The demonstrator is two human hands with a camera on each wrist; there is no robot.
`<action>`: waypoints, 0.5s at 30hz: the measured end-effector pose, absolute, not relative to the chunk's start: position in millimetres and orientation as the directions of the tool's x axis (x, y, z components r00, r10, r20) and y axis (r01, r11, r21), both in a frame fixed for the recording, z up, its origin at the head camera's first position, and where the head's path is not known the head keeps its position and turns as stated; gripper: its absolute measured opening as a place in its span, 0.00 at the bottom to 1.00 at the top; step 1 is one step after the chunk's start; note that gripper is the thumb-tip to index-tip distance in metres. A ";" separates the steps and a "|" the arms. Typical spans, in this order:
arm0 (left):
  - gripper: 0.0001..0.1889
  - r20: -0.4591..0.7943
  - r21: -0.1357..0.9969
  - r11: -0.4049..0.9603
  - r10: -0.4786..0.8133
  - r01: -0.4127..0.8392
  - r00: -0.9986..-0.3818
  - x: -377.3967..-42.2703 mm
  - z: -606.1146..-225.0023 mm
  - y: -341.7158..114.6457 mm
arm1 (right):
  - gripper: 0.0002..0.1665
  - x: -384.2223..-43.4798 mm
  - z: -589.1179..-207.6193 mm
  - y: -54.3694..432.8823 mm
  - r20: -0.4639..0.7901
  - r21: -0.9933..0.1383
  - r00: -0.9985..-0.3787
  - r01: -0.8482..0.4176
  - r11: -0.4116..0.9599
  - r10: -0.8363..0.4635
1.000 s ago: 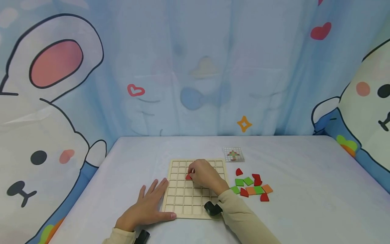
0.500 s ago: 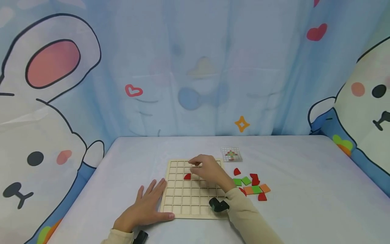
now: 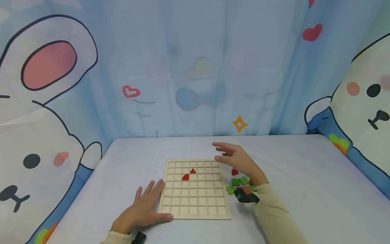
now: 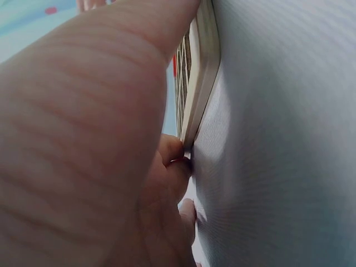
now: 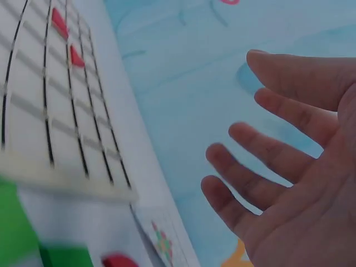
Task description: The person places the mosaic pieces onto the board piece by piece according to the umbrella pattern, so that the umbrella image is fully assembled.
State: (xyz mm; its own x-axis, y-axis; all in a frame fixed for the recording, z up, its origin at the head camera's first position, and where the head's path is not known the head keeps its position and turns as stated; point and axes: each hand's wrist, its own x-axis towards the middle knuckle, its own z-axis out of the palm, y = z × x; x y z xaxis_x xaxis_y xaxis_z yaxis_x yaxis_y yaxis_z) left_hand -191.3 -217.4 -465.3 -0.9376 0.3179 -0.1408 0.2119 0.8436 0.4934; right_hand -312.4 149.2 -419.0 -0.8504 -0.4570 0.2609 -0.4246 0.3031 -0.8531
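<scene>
A wooden grid board point(image 3: 193, 200) lies on the table. Two red pieces sit in its cells: a quarter-round one point(image 3: 186, 177) and a triangle point(image 3: 193, 171), diagonal to each other. My left hand point(image 3: 143, 206) rests spread at the board's left side, its fingertips at the edge and thumb at the near left corner. Beyond the board's far right corner my right hand point(image 3: 239, 161) is raised, fingers extended and apart, holding nothing. In the right wrist view a pattern card point(image 5: 164, 239) lies past the board; the hand hides most of it in the head view.
Right of the board lie loose flat pieces: green squares point(image 3: 235, 182), a red quarter-round piece point(image 3: 234, 171) and an orange piece point(image 3: 245, 189), partly behind the right wrist camera point(image 3: 246, 196). A printed blue curtain point(image 3: 198, 40) hangs behind the table.
My right hand has lifted off the board and moved right, over the card. A red triangle now shows above and right of the red quarter-round piece. The left hand stays in place.
</scene>
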 end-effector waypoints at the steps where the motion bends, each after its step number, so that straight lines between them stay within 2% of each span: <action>1: 0.65 -0.144 0.494 0.844 0.316 0.209 -0.938 -191.3 -466.3 -217.1 | 0.33 -311.1 -419.4 155.5 0.248 -0.851 -0.858 -0.415 0.321 -0.450; 7: 0.65 -0.147 0.485 0.849 0.314 0.208 -0.938 -190.5 -468.2 -215.8 | 0.27 -301.7 -424.9 193.2 0.183 -0.810 -0.872 -0.395 0.432 -0.454; 15: 0.65 -0.150 0.507 0.836 0.322 0.207 -0.935 -190.4 -465.2 -217.9 | 0.19 -296.2 -435.1 223.9 0.015 -0.739 -0.894 -0.312 0.597 -0.448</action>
